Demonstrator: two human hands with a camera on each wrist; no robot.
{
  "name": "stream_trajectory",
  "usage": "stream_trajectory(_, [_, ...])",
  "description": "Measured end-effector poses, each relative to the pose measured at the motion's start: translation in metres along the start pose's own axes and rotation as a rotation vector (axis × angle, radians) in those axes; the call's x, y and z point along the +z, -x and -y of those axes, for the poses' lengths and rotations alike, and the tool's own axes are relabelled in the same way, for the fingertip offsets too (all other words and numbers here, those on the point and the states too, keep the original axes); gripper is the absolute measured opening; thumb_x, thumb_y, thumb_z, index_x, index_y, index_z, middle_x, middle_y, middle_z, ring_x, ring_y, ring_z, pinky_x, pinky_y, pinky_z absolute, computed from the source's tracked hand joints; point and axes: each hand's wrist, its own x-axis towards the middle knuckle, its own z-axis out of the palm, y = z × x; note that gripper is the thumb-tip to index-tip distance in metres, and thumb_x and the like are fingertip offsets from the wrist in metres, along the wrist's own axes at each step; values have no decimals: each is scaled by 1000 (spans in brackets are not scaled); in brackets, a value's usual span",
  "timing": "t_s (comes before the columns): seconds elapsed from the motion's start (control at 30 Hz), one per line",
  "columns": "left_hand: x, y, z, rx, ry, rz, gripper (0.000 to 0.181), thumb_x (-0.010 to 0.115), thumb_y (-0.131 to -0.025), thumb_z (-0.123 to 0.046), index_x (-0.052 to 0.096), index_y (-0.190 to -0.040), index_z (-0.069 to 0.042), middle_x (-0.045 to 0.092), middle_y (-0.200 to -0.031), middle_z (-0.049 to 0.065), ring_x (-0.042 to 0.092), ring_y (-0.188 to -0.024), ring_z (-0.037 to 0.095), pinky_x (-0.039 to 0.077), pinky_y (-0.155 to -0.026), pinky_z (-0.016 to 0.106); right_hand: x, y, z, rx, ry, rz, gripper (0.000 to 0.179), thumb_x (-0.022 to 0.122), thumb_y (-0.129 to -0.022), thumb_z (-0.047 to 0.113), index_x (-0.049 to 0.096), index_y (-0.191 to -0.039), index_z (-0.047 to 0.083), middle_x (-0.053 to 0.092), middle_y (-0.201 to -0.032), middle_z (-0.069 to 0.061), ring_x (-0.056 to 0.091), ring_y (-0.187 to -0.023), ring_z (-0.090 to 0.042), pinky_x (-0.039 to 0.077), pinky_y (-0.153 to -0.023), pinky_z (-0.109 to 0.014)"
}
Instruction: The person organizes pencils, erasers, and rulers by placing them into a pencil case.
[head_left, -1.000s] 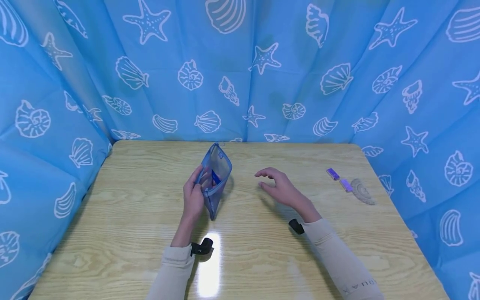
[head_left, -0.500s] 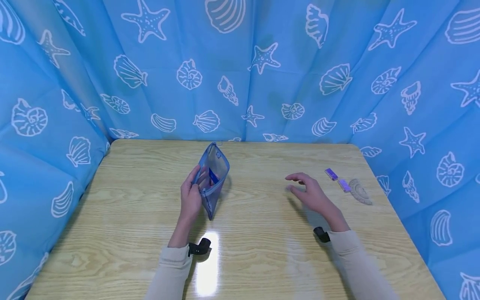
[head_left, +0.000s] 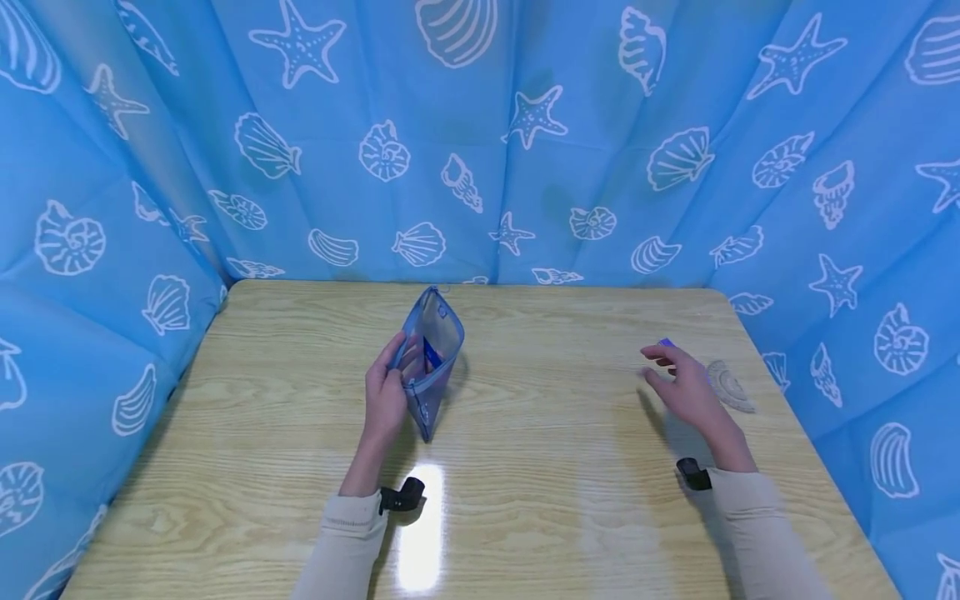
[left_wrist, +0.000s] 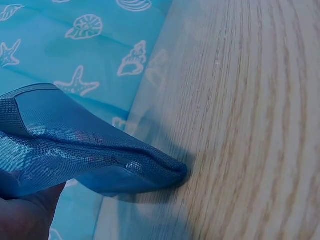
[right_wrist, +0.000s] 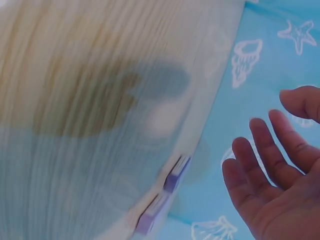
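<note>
My left hand [head_left: 386, 396] grips one side of a blue mesh zip pouch [head_left: 429, 410], whose mouth gapes upward. Something dark blue [head_left: 432, 354] lies inside it; its kind is unclear. In the left wrist view the pouch's mesh [left_wrist: 100, 155] stretches over the table. My right hand [head_left: 686, 392] hovers over the right side of the table, fingers loosely bent and holding nothing. Below it are two small purple-and-white blocks like erasers; the right wrist view has the farther block [right_wrist: 177, 173] and the nearer block [right_wrist: 151, 215]. The hand mostly hides them in the head view.
A clear semicircular protractor [head_left: 731, 387] lies flat just right of my right hand. The wooden table [head_left: 540, 467] ends at a blue curtain [head_left: 480, 150] with white shells and starfish, hanging behind and along both sides. A bright light reflection crosses the table's front.
My right hand has moved from beside the pouch rightward across the table to above the purple blocks, now covering most of them. The left hand and pouch have stayed in place.
</note>
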Motion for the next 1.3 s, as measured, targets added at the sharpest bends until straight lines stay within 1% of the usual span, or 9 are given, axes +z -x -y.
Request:
stream_trajectory(0.17, [0, 0, 1, 13, -22, -3, 60, 22, -96, 9, 37, -154, 1, 51, -149, 24, 50, -138, 41, 44, -115, 53, -11, 0, -10, 14, 22, -67, 37, 60, -98, 2, 55, -131, -13, 56, -128, -36, 54, -113, -51, 47, -92, -59])
stream_trajectory(0.3, [1, 0, 0, 15, -20, 1, 60, 23, -97, 8, 36, -154, 1, 50, -150, 23, 50, -138, 41, 44, -116, 52, -19, 0, -16, 46, 67, -119, 37, 63, -97, 3, 57, -130, -12, 59, -122, -35, 58, -108, -49, 50, -83, -33])
stream_trajectory(0.43, [1, 1, -1, 16, -10, 1, 60, 22, -96, 9, 37, -154, 2, 50, -149, 24, 50, -138, 42, 44, -115, 52, -24, 3, -27, 95, 78, -141, 38, 64, -96, 5, 58, -130, -11, 60, -121, -35, 59, -107, -48, 41, -71, -9])
stream_trajectory(0.57, [1, 1, 0, 8, -2, -1, 60, 22, -96, 9, 37, -154, 2, 51, -149, 24, 50, -138, 41, 45, -115, 52, -28, 6, -36, 140, 86, -137, 40, 62, -98, 8, 56, -132, -12, 58, -126, -36, 58, -110, -49, 51, -77, -22])
stream_trajectory(0.63, [1, 1, 0, 4, -1, -3, 60, 22, -96, 9, 37, -154, 2, 51, -149, 24, 51, -137, 41, 45, -115, 51, -31, 7, -40, 167, 98, -122, 42, 60, -99, 10, 54, -134, -12, 55, -130, -37, 56, -112, -51, 55, -81, -38])
stream_trajectory(0.67, [1, 0, 1, 0, 2, -5, 60, 22, -96, 9, 37, -154, 2, 51, -149, 23, 51, -137, 41, 45, -115, 51, -32, 8, -42, 182, 102, -111, 43, 59, -100, 11, 53, -135, -13, 54, -131, -37, 55, -114, -51, 55, -82, -47])
stream_trajectory(0.8, [0, 0, 2, 8, 9, -7, 60, 22, -96, 10, 37, -154, 3, 51, -149, 24, 51, -137, 41, 45, -115, 52, -36, 7, -54, 225, 116, -77, 46, 58, -101, 15, 50, -136, -15, 52, -132, -40, 54, -115, -54, 53, -88, -62])
stream_trajectory(0.97, [-1, -1, 2, 9, 1, -6, 61, 21, -95, 10, 36, -154, 4, 51, -149, 25, 50, -137, 43, 44, -115, 52, -37, 5, -67, 278, 160, -25, 50, 61, -98, 15, 50, -134, -18, 54, -128, -42, 56, -112, -55, 54, -87, -61])
stream_trajectory(1.3, [-2, -1, 3, 18, -3, -14, 60, 22, -96, 10, 38, -153, 2, 51, -148, 25, 51, -136, 43, 43, -116, 54, -42, 4, -73, 331, 194, 37, 50, 64, -96, 16, 52, -128, -20, 59, -116, -40, 60, -104, -50, 56, -74, -41])
